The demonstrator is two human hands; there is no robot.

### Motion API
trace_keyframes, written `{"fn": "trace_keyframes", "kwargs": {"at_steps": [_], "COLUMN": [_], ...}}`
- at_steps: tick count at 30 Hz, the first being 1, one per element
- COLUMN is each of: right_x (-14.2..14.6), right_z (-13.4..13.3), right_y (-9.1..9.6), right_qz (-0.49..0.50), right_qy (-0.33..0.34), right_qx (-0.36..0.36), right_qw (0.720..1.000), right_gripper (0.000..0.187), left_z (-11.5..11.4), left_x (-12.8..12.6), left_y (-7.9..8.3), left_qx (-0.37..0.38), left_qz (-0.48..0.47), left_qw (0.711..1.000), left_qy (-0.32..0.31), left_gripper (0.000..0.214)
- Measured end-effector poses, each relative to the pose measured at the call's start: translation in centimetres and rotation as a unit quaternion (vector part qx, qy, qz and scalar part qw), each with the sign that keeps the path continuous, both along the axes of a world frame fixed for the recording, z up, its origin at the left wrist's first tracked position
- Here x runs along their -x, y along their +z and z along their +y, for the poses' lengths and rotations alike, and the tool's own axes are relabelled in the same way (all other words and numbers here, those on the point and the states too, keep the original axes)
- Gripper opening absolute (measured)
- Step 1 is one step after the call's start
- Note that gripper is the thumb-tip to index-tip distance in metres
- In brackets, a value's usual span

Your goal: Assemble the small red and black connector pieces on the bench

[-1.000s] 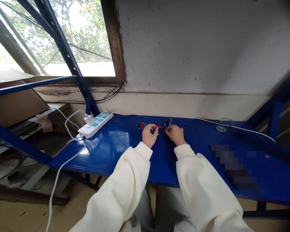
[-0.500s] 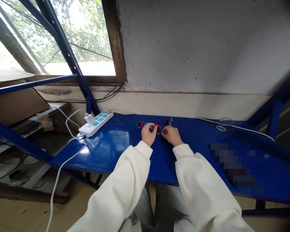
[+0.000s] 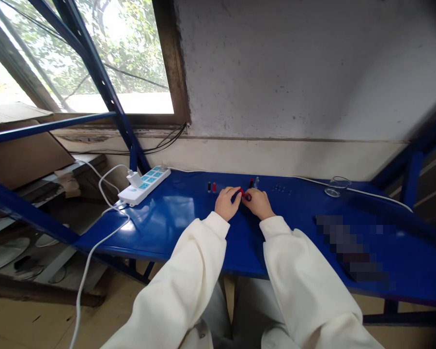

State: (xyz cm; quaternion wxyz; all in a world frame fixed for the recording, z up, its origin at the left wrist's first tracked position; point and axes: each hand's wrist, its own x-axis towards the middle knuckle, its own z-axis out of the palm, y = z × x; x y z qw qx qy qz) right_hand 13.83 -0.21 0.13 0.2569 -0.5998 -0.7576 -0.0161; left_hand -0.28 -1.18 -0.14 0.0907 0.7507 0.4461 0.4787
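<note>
My left hand [image 3: 228,203] is closed in a pinch at the middle of the blue table, its fingertips on a small red piece [image 3: 241,191]. Close beside it, my right hand [image 3: 258,204] also pinches at this piece with curled fingers. Most of the piece is hidden by the fingers, and its kind is too small to make out. Left of my hands, a small black cylinder [image 3: 209,187] and a small red cylinder [image 3: 214,187] stand upright. Just behind my right hand are a dark red and black cylinder [image 3: 251,182] and a clear plastic piece [image 3: 256,182].
Several tiny clear bits [image 3: 278,188] lie to the right. Farther right is a clear cup [image 3: 338,185] beside a white cable [image 3: 380,198]. A white power strip [image 3: 140,193] sits at the table's left. Near the right front lies a pixelated dark object [image 3: 352,249].
My left hand has shifted slightly, closer to the right fingertips. The red piece has turned and moved right, and less of it shows. The red cylinder at left is now less covered.
</note>
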Motion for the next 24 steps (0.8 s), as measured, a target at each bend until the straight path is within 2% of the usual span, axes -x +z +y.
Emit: {"fn": "trace_keyframes", "kwargs": {"at_steps": [5, 13, 19, 24], "right_x": [0.14, 0.44, 0.39, 0.2], "right_z": [-0.1, -0.26, -0.29, -0.01], "right_y": [0.11, 0.2, 0.14, -0.28], "right_qz": [0.012, 0.02, -0.002, -0.028], "right_qy": [-0.001, 0.021, 0.024, 0.023], "right_qx": [-0.013, -0.02, -0.025, -0.03], "right_qw": [1.0, 0.999, 0.999, 0.999], "right_gripper": [0.014, 0.012, 0.012, 0.013], "left_z": [0.23, 0.3, 0.33, 0.35], "left_x": [-0.16, 0.0, 0.04, -0.03], "left_y": [-0.42, -0.14, -0.13, 0.18], "left_qx": [0.012, -0.004, -0.003, 0.008], "left_qz": [-0.002, -0.047, -0.026, 0.027], "left_qw": [1.0, 0.999, 1.0, 0.999], "left_qy": [-0.012, -0.006, -0.006, 0.016], "left_gripper": [0.025, 0.02, 0.014, 0.012]}}
